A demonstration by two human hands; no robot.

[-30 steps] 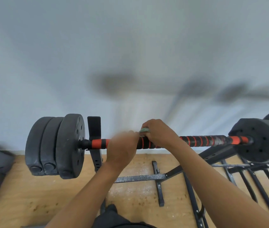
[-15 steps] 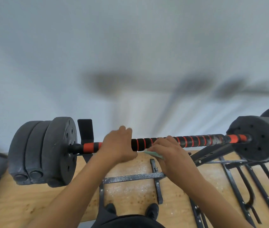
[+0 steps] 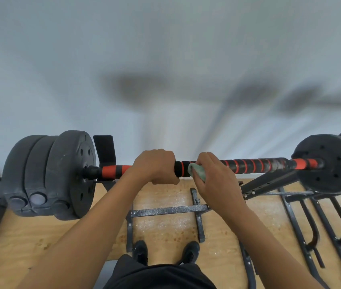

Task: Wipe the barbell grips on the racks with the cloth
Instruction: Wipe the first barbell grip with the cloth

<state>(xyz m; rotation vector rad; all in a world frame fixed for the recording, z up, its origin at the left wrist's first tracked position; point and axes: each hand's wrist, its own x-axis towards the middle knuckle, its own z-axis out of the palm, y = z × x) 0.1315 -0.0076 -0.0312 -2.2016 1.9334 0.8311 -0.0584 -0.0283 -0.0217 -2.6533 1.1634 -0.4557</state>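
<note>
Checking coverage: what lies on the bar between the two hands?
Head view: a short bare stretch of black-and-orange grip, between left hand and right hand holding cloth.

Both your bare forearms reach forward from the bottom edge and come nearer to each other toward the hands. Your left hand [image 3: 155, 165] is knuckles up, with its fingers curled over the barbell grip [image 3: 181, 168] in a full grasp and the wrist straight. Your right hand [image 3: 215, 180] is just beside it, with a short gap between them, and is turned a little inward. Its thumb and fingers pinch the folded cloth [image 3: 196, 172] against the grip from the near side.
</note>
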